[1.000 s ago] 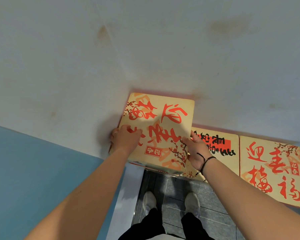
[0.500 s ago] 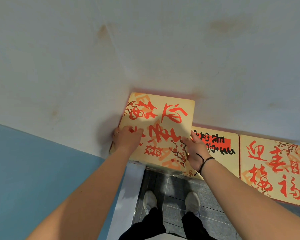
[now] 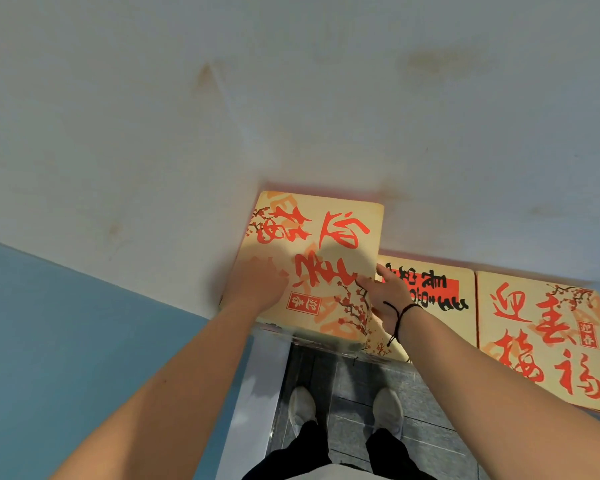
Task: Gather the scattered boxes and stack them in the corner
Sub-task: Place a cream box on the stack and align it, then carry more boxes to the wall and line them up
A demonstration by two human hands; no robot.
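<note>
One cream box with red lettering sits up on a stack tight in the corner where the white wall meets the blue one, at about twelve o'clock from the person's shoes. The left hand rests on the lid's near-left part; it is blurred, so I cannot tell whether the fingers are flat or curled over the edge. The right hand lies against the box's right edge, fingers fairly straight and pressing rather than gripping, a black cord round the wrist. I judge this box as good as placed, just being squared up. Two more lie lower along the wall toward two o'clock: a box with black and red print just beside the stack, and a second cream box touching it on the far side. Those look like what is left to lift over, though I cannot see how many boxes lie under the top one.
</note>
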